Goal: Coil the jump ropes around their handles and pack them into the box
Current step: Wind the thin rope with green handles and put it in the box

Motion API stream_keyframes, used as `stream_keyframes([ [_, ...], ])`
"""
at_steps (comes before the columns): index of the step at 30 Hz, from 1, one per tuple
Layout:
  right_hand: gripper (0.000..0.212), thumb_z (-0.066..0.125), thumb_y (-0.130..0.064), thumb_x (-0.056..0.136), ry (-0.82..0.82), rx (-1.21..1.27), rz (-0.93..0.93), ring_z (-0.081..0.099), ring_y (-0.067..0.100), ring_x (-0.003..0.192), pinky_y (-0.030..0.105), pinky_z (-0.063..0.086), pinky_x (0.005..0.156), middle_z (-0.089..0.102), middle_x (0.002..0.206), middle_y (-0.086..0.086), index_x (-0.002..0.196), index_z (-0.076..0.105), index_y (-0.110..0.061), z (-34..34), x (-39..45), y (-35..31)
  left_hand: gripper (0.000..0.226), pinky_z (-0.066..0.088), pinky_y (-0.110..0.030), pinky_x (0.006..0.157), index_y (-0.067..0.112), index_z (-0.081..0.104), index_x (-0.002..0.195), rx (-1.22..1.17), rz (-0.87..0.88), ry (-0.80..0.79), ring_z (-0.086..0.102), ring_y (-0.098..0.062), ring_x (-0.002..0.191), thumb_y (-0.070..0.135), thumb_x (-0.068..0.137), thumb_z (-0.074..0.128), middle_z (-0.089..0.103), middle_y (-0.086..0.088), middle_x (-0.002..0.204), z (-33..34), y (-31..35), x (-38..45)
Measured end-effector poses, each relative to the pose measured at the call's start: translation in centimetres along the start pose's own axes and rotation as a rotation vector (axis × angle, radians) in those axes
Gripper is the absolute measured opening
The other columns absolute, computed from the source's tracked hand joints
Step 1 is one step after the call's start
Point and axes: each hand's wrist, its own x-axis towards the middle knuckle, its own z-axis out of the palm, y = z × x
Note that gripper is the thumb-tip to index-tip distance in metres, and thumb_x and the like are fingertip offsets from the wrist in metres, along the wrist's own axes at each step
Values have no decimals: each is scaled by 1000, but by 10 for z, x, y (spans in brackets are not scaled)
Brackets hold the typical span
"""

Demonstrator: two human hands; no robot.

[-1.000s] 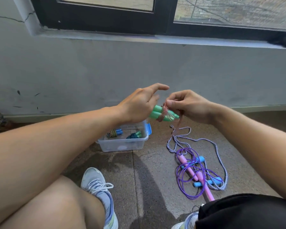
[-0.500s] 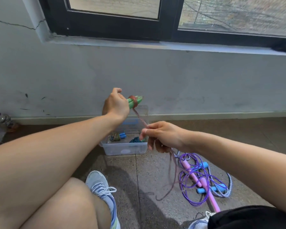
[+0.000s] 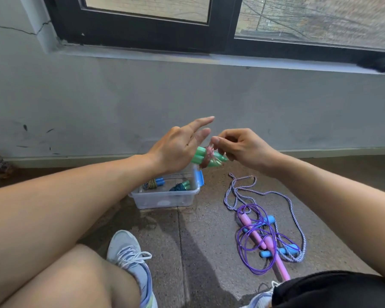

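Knee and forearm fill the lower left, with a grey sneaker [image 3: 129,256] planted on the speckled floor [image 3: 209,252] beside them. Farther back, a clear plastic box [image 3: 167,198] with a blue latch sits near the wall, and inside it lie two coiled ropes: one with blue handles [image 3: 153,182], one with teal handles [image 3: 180,186]. Above the box, the left hand [image 3: 176,150] holds a pair of green handles [image 3: 206,156] from behind, its index and middle fingers stretched out straight; how the remaining fingers grip is hidden. A pink rope [image 3: 208,155] is wound in a tight band around the middle of those handles. The right hand [image 3: 242,147] meets them from the other side, thumb and fingers pinched together on the pink rope just above the coil. Below and to the right, on the floor, a loose twisted white-and-purple rope [image 3: 282,196] with blue handles lies tangled with a purple rope [image 3: 249,252] that has pink handles.
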Motion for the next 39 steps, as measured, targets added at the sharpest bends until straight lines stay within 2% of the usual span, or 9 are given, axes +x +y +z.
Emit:
stream_keyframes([
  [6, 31, 54, -29, 102, -73, 225, 113, 41, 4, 48, 17, 34, 46, 52, 54, -10, 88, 64, -2, 7, 2, 20, 30, 34, -23, 51, 24, 80, 95, -517, -200, 6, 42, -14, 48, 51, 84, 72, 59, -20, 58, 10, 22, 2],
  [10, 37, 50, -47, 96, -219, 397, 240, 44, 9, 55, 19, 32, 47, 59, 71, -6, 109, 67, -17, 10, 0, 33, 43, 22, -19, 39, 14, 60, 61, -716, -600, 349, 30, -17, 39, 50, 84, 66, 49, -16, 66, 8, 17, 16],
  [13, 44, 49, -50, 95, -330, 421, 336, 38, 7, 50, 19, 25, 44, 55, 71, -3, 124, 64, -21, 8, -3, 39, 45, 22, -21, 39, 16, 56, 58, -651, -776, 527, 31, -18, 38, 53, 82, 64, 43, -7, 51, 1, 2, 20],
  [17, 32, 53, -51, 95, -525, 175, 393, 32, 10, 50, 23, 21, 44, 51, 64, -4, 101, 70, -24, 2, -14, 59, 49, 34, -32, 49, 12, 58, 60, -506, -945, 744, 46, -22, 53, 60, 70, 59, 56, -9, 61, -13, -33, 19],
  [22, 45, 55, -54, 95, -575, -321, 466, 29, 11, 46, 26, 22, 44, 42, 54, -7, 87, 74, -15, -8, -25, 86, 57, 42, -39, 64, 6, 60, 66, -152, -986, 704, 60, -32, 74, 59, 83, 47, 62, -16, 74, -28, -70, 7],
  [26, 53, 46, -59, 98, -764, -299, 642, 42, 11, 50, 25, 33, 52, 51, 59, -3, 80, 76, -19, -17, -33, 92, 48, 47, -38, 68, 8, 65, 69, -7, -964, 796, 64, -37, 80, 52, 84, 53, 69, -20, 82, -45, -82, -7],
  [31, 54, 59, -67, 87, -890, -994, 679, 58, 18, 80, 31, 49, 83, 66, 86, -3, 101, 73, -17, -26, -39, 103, 49, 37, -33, 56, 11, 71, 70, 18, -819, 485, 52, -25, 65, 55, 86, 57, 64, -4, 68, -33, -73, -15],
  [34, 80, 74, -68, 72, -715, -1316, 500, 61, 25, 99, 29, 47, 88, 67, 107, 4, 124, 64, -8, -7, -29, 78, 48, 37, -30, 56, 11, 76, 75, -38, -646, 232, 50, -20, 60, 54, 88, 58, 57, 1, 58, -11, -48, -6],
  [39, 106, 85, -54, 68, -324, -241, 249, 43, 10, 138, 29, 31, 117, 44, 151, -9, 155, 32, -24, 39, -2, 33, 58, 30, -27, 48, -3, 67, 78, -216, -548, 36, 40, -22, 48, 54, 89, 59, 49, -8, 56, 16, -16, 8],
])
